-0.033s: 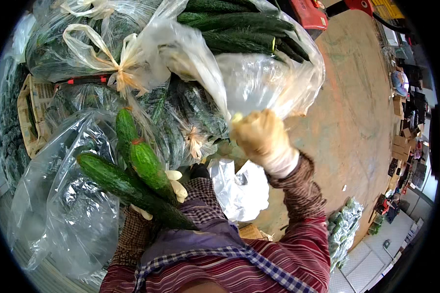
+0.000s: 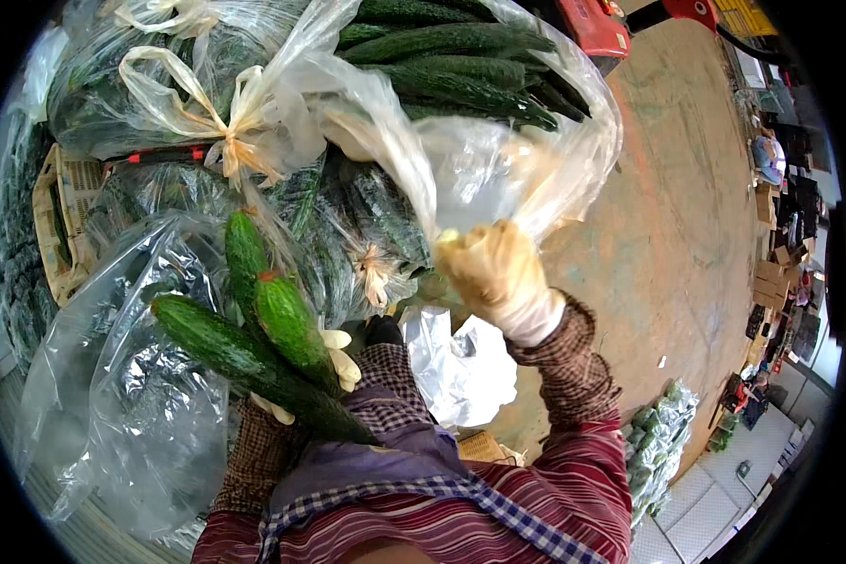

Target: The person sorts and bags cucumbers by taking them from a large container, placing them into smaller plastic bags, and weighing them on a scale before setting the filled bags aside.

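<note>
My left hand [image 2: 342, 361], in a pale glove, is closed around several dark green cucumbers [image 2: 218, 345]. They lie fanned out, and most of the hand is hidden under them. My right hand [image 2: 498, 282], in a yellowish glove, makes a fist at the near edge of an open clear plastic bag [image 2: 470, 174]. Its fingers appear gripped on the film, which is pulled up toward me. Inside the far part of that bag lie long cucumbers [image 2: 451, 42] side by side.
Knotted bags [image 2: 230, 141] of cucumbers are piled at the far left beside a beige crate [image 2: 61, 230]. A loose clear bag [image 2: 150, 395] hangs at my left. White plastic [image 2: 461, 367] lies by my feet. Another bagged stack [image 2: 663, 451] stands on the floor at right.
My right fist has shifted slightly left and down, and the bag film has moved with it. The left hand's cucumbers have barely moved.
</note>
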`<state>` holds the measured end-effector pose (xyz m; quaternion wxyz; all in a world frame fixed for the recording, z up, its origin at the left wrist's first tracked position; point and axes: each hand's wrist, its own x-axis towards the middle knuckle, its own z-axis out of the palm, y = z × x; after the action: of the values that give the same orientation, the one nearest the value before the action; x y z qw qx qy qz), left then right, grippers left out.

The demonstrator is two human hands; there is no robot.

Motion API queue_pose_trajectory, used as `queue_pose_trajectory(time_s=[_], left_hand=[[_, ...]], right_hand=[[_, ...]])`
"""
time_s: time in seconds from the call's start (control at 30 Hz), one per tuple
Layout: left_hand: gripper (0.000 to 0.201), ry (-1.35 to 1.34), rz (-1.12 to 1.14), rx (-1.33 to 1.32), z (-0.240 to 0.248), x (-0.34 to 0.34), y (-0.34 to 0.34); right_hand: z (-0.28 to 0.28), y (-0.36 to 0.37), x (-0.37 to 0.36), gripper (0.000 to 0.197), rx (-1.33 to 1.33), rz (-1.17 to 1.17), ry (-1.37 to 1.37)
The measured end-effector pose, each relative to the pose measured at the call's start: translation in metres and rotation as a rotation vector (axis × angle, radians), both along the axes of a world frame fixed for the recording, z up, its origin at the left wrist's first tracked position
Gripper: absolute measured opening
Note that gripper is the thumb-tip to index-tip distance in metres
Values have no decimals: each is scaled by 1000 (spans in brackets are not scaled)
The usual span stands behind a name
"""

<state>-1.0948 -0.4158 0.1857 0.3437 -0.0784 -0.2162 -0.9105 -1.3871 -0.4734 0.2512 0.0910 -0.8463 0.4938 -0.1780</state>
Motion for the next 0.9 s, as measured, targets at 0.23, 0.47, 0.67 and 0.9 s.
queue_pose_trajectory(time_s=[0.23,0.47,0.67,0.9], left_hand=[[106,-105,-76,31,-8,0,2],[84,-253,-187,24,-22,22,11],[69,-232,-199,115,-40,31,24],[59,29,-359,388,-58,38,30]], right_hand=[[-116,20,17,5,247,21,258],[-142,14,25,9,403,-14,134],[-155,50,21,14,410,131,397],[-141,36,22,26,574,54,357]])
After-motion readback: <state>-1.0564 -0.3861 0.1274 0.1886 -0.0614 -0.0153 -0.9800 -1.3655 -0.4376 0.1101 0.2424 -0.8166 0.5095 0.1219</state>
